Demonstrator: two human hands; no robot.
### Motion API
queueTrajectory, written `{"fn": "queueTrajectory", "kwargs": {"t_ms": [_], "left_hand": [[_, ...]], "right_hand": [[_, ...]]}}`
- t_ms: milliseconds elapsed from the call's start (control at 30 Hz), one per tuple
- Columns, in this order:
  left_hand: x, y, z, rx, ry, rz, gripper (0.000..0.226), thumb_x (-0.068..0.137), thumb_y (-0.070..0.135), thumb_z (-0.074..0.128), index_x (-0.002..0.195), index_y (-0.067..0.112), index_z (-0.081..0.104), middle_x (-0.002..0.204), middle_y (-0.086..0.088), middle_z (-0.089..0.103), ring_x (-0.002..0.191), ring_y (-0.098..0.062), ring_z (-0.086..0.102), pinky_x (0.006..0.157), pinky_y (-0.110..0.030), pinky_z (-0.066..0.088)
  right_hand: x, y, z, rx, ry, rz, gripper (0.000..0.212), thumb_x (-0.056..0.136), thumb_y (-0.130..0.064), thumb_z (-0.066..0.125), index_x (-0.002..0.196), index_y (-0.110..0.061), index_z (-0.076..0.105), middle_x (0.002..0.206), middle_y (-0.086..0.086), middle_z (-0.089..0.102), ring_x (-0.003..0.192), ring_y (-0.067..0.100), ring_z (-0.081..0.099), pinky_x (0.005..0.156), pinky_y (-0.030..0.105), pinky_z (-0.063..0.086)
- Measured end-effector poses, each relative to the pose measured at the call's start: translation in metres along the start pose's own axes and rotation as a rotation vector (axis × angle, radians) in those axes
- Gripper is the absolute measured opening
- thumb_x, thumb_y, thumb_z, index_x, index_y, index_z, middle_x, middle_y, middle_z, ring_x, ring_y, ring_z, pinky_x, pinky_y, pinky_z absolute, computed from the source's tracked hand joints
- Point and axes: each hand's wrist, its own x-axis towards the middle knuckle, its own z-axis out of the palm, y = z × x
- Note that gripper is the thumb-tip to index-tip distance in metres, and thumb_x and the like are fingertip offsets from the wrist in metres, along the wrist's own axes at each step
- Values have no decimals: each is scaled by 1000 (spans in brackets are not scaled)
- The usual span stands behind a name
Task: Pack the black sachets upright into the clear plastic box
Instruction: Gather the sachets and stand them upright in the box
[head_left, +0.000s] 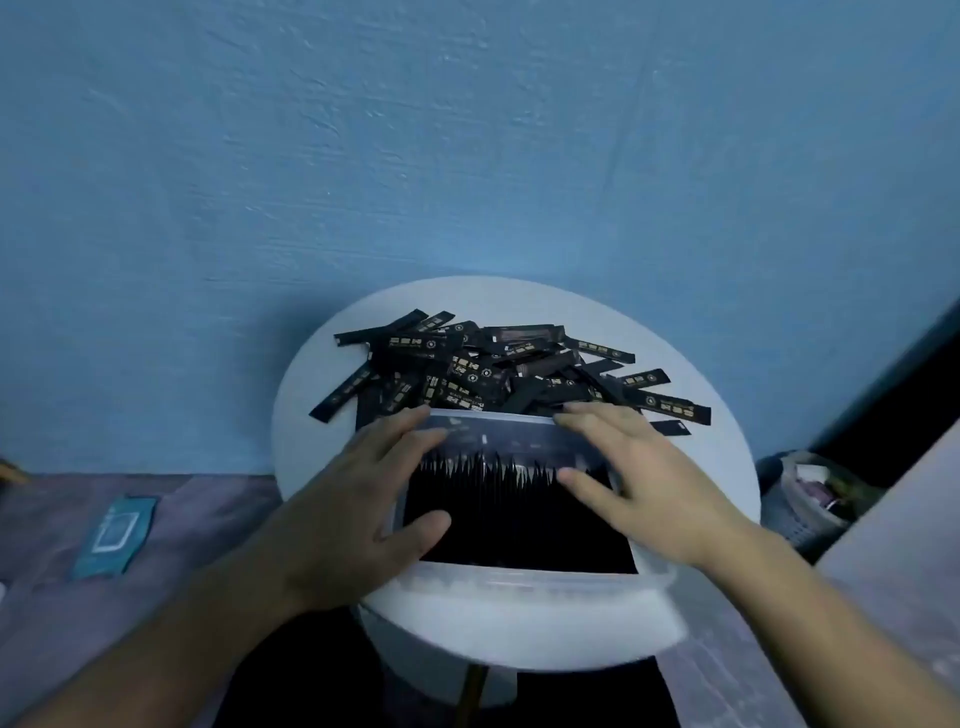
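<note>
- Teal packet lies flat on the floor at far left, well apart from the work. Not part of the job.
- Left hand is over the box's left end. Fingers are spread and fairly straight, reaching the far-left corner, with the thumb at the left edge of the packed row. Nothing is pinched, so it is a flat, open-handed press. Likely purpose: brace that end so the row doesn't fan out.
- Clear plastic box sits at the near edge of the round white table, right in front of the person for short reach.
- Packed sachets stand on end inside, tight side by side, tops ragged along the far side. The row looks to fill most of the box, but the exact free space can't be told.
- Loose sachets are heaped flat and crisscrossed just behind the box, touching its far wall. That puts the feed stock within finger range.
- Right hand mirrors the left. Its fingers are straight over the far-right rim and its thumb points inward above the sachet tops. It is relaxed and holds nothing. Judgement: both hands are squaring and compressing the row before more goes in.
- Basket sits on the floor at far right, contents unclear.
- Risk: blur on both hands makes the exact contact points uncertain.
</note>
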Motion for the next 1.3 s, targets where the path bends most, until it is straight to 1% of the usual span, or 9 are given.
{"fn": "queueTrajectory", "kwargs": {"t_ms": [167, 367, 467, 600, 700, 767, 867, 1167, 1300], "left_hand": [[21, -14, -7, 77, -23, 21, 77, 87, 71, 42, 153, 33, 29, 164, 17, 15, 152, -6, 14, 117, -45, 36], [44, -10, -26, 270, -53, 118, 79, 86, 75, 40, 153, 33, 31, 158, 13, 25, 146, -11, 24, 120, -42, 28], [66, -8, -33, 318, -62, 126, 79, 87, 78, 34, 153, 34, 32, 156, 14, 29, 144, -10, 28, 120, -42, 29], [86, -7, -34, 311, -101, 145, 72, 88, 77, 34, 147, 35, 37, 148, 16, 39, 137, -9, 39, 115, -43, 36], [95, -8, -31, 225, -136, 142, 66, 88, 74, 41, 144, 39, 41, 142, 22, 45, 131, -3, 42, 114, -41, 37], [97, -8, -26, 155, -131, 133, 64, 87, 72, 45, 142, 40, 44, 139, 23, 47, 129, -1, 43, 112, -40, 39], [95, -6, -17, 112, -141, 126, 60, 87, 70, 47, 139, 40, 46, 133, 23, 50, 125, -2, 46, 109, -41, 42], [92, -8, -12, 72, -134, 125, 56, 89, 67, 44, 140, 43, 44, 133, 28, 47, 122, 4, 46, 107, -35, 43], [91, -10, -12, 59, -124, 127, 56, 90, 67, 42, 141, 43, 43, 129, 30, 48, 117, 6, 47, 105, -31, 41]], "right_hand": [[19, 10, -4, -102, -67, -34, 63, 97, -61, 38, 146, -24, 51, 150, -7, 50, 139, 14, 44, 116, 34, 40], [43, 2, -24, -186, -91, -55, 55, 95, -60, 36, 137, -30, 54, 123, -9, 65, 115, 18, 60, 92, 34, 51], [57, -1, -31, -179, -104, -93, 49, 96, -58, 36, 128, -29, 59, 116, -8, 68, 109, 18, 63, 87, 36, 52], [79, 14, -35, -93, -108, -136, 30, 100, -43, 43, 112, -25, 65, 108, -7, 71, 100, 17, 64, 88, 40, 52], [95, 42, -33, -152, -133, -134, 20, 99, -27, 53, 114, -29, 66, 113, -6, 71, 104, 20, 65, 90, 43, 54], [104, 51, -32, -184, -189, -128, 20, 98, -20, 61, 116, -27, 68, 115, -5, 70, 105, 21, 65, 90, 41, 53], [115, 49, -30, -193, -270, -135, 27, 94, -18, 70, 120, -23, 68, 117, -2, 69, 106, 21, 64, 92, 36, 50], [160, 26, -12, -343, -399, -231, 57, 84, -33, 75, 137, -27, 56, 137, 3, 56, 130, 26, 51, 100, 44, 51], [163, 32, -2, -388, -413, -228, 49, 89, -30, 70, 135, -29, 55, 129, 2, 62, 119, 27, 59, 92, 44, 53]]}}
